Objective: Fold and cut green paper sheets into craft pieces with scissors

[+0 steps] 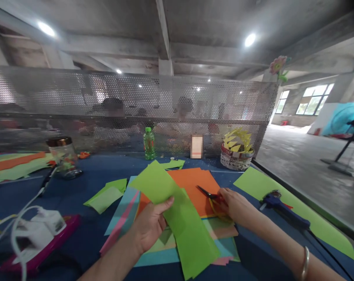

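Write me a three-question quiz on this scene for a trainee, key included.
1. Pick one: what does the left hand hold?
A) the bottle
B) green paper
C) the basket

2. True or false: the glue gun lies on the orange paper.

3. Fill in: the right hand holds the ____.

Key:
1. B, green paper.
2. False; it lies off to the right, at least partly over a light green sheet.
3. Scissors.
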{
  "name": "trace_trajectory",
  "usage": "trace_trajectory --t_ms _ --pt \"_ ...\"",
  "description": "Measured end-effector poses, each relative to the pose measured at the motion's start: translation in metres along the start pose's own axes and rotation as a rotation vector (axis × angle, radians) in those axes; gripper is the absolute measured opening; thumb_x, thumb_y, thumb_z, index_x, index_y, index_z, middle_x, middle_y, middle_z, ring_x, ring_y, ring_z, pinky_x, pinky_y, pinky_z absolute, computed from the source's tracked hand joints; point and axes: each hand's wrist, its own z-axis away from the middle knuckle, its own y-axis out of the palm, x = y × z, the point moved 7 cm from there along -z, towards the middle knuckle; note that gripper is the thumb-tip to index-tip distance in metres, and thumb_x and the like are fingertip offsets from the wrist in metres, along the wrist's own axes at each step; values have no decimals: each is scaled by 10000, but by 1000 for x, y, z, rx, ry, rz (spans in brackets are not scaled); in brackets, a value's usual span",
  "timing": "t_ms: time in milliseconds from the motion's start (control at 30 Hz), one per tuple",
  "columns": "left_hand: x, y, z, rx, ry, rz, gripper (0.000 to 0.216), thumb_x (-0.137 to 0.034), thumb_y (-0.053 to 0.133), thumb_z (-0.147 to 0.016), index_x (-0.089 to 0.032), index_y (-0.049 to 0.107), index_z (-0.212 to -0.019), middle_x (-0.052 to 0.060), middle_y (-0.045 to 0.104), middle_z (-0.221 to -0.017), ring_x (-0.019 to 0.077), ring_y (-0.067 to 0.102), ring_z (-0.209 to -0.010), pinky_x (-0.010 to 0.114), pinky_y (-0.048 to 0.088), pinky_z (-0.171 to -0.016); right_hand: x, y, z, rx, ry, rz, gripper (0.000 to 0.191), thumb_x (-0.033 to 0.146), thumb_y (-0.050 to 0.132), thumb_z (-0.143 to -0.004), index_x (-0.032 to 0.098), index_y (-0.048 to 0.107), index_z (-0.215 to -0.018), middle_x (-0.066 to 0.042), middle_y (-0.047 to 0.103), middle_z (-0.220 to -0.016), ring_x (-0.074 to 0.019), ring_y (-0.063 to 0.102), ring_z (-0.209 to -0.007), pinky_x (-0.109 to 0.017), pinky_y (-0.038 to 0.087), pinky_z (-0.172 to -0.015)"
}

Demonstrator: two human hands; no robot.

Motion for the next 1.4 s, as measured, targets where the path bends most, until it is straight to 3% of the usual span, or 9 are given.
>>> trace_trajectory --t_ms 267,433,567,667,733,867,1033,1233,1400 --pt "-10 -8 4 -102 95 18 279 -83 663 -806 -106 650 -1083 142 727 -1063 290 720 -866 431 603 -758 2 11 2 48 24 16 371 190 507 -826 101 523 -1186 -178 631 -1013 -301 607 -939 -339 402 -746" --pt "-13 -8 4 -96 107 85 287 -40 656 -798 -105 656 -1077 130 726 -1074 270 714 -899 405 600 -784 -9 10 -8 41 25 -110 382 250 528 -835 134 534 -1199 -57 629 -751 -231 590 -723 -306 391 -648" --pt "-15 -9 5 -89 135 111 285 -46 646 -809 -111 658 -1087 122 719 -1100 260 710 -918 391 592 -816 11 9 -6 54 -73 -294 501 432 533 -876 165 467 -1295 -17 582 -804 -175 550 -709 -271 415 -639" --pt "-16 -9 5 -62 143 103 274 -72 636 -826 -112 658 -1096 124 712 -1116 261 702 -950 368 588 -820 37 11 8 180 -181 -648 642 568 573 -839 168 442 -1324 -19 547 -867 -148 511 -711 -253 430 -651" --pt "-17 -7 6 -36 144 91 267 -92 631 -837 -113 658 -1101 127 717 -1101 268 699 -959 373 586 -823 51 12 21 296 -223 -818 629 592 539 -860 181 449 -1328 -25 533 -875 -152 493 -734 -271 440 -697" --pt "-15 -1 7 18 90 79 236 -112 594 -867 -90 659 -1093 143 720 -1085 287 692 -979 407 569 -860 68 12 41 463 -245 -920 606 611 461 -895 208 428 -1347 -30 497 -891 -155 461 -757 -283 439 -709" --pt "-14 6 9 87 66 88 219 -109 570 -881 -78 669 -1073 146 722 -1078 276 692 -979 396 549 -896 79 9 45 486 -262 -925 537 629 450 -890 187 507 -1190 11 403 -818 -108 364 -644 -243 386 -601" --pt "-12 6 9 116 34 71 221 -126 584 -875 -78 671 -1072 153 728 -1054 283 702 -946 398 566 -855 83 -2 43 381 -286 -804 540 664 463 -862 185 543 -1100 2 466 -801 -125 441 -662 -228 418 -582" --pt "-13 5 11 90 35 49 239 -122 577 -875 -72 660 -1094 166 721 -1066 290 706 -924 434 563 -855 83 -3 44 385 -270 -786 581 691 459 -844 176 547 -1099 26 429 -726 -114 424 -609 -217 409 -545"
